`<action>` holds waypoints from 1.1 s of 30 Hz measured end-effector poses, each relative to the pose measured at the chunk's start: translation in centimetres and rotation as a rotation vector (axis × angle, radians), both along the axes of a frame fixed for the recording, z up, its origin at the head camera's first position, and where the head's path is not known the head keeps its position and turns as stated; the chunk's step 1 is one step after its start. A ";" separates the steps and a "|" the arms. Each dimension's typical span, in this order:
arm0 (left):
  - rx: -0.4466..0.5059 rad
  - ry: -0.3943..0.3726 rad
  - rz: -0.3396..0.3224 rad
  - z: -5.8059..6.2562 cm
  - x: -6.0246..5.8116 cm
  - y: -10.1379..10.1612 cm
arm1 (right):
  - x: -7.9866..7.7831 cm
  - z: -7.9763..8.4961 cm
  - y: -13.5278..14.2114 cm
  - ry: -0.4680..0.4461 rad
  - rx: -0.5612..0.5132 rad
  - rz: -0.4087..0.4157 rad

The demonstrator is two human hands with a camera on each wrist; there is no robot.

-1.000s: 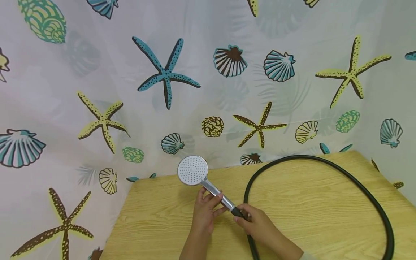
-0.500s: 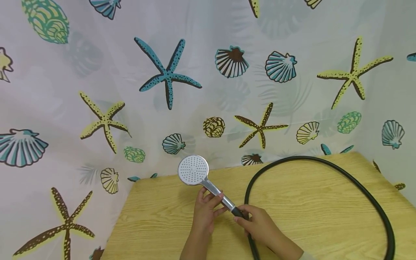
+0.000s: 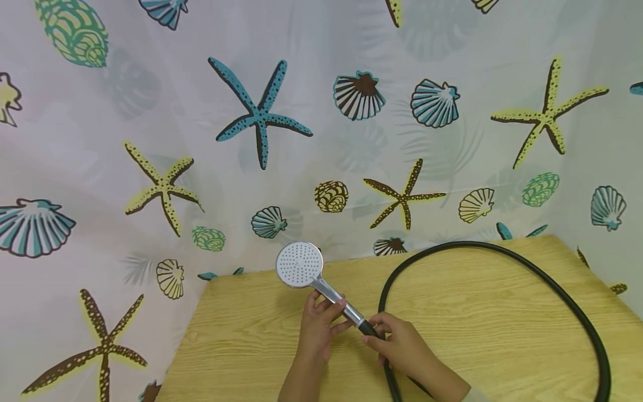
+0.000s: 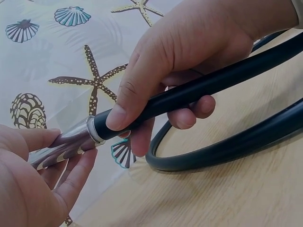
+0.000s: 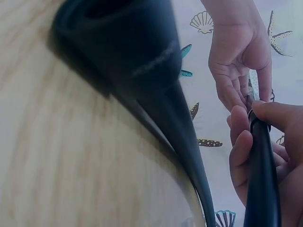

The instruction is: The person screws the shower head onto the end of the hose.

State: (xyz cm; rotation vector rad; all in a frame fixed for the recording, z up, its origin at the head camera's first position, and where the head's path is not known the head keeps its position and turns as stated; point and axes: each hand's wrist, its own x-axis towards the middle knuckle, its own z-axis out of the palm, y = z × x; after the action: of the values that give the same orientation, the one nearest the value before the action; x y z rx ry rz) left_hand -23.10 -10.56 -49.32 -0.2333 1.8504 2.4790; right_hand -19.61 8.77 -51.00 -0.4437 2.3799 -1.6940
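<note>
A chrome shower head (image 3: 300, 264) with a round, dotted white face is held up over the wooden table, its face toward the head camera. My left hand (image 3: 316, 326) grips its chrome handle (image 4: 66, 145) between thumb and fingers. At the handle's lower end a black hose (image 4: 203, 90) meets a pale collar (image 4: 93, 130). My right hand (image 3: 397, 341) grips the hose just below that joint, thumb along its top, as the left wrist view shows. In the right wrist view both hands meet at the joint, the left hand (image 5: 241, 59) beyond the right one (image 5: 289, 142).
The hose's big loop (image 3: 522, 258) lies across the right of the wooden table (image 3: 236, 335) and runs out at the front edge. A white curtain (image 3: 311, 33) printed with shells and starfish hangs behind the table and along both sides.
Both hands keep their grip on the shower head and hose, nearly still. The whole scene has shifted slightly to the right in the head view.
</note>
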 end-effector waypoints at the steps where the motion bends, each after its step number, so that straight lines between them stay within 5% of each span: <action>1: -0.001 -0.002 0.000 0.0 0.0 0.0 | 0.0 0.0 0.0 -0.003 -0.003 0.002; 33: 0.000 -0.012 -0.016 -0.2 -0.2 -0.1 | 0.4 0.4 0.1 0.034 0.017 0.065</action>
State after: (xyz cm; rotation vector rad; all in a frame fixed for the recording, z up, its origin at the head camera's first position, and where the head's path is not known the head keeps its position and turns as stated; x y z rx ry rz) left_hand -23.25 -10.65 -49.54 -0.2312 1.8403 2.4620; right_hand -19.20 8.87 -50.62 -0.5457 2.3745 -1.6497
